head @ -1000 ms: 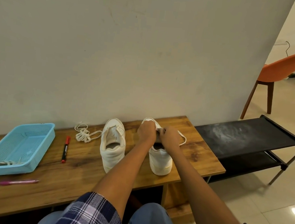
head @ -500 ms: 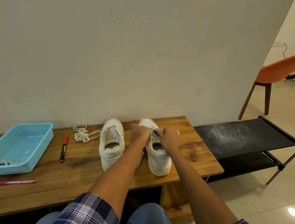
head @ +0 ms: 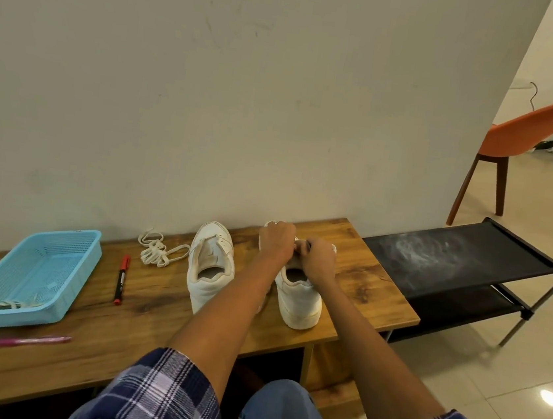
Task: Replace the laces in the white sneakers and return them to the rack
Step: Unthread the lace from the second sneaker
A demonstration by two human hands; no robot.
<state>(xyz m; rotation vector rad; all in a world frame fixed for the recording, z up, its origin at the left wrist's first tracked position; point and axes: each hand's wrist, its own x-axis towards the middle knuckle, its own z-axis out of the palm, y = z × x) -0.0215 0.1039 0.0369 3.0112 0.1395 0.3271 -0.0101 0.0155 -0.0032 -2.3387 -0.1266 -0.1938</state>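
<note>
Spanning the pale wall, wooden counter (head: 362, 288) meets black rack (head: 452, 260); left hand (head: 276, 240) and right hand (head: 319, 260) pinch sneaker (head: 299, 298) laces.

Bare surface (head: 363, 281) lies right of the right sneaker (head: 299, 298), running to the edge beside the black rack (head: 452, 260). Between the two sneakers only a narrow gap shows, crossed by the left forearm. Left of the left sneaker (head: 211, 267), a lace bundle (head: 156, 251), red marker (head: 121, 279) and blue basket (head: 62, 291) stand in the way; the wall closes the far side.
</note>
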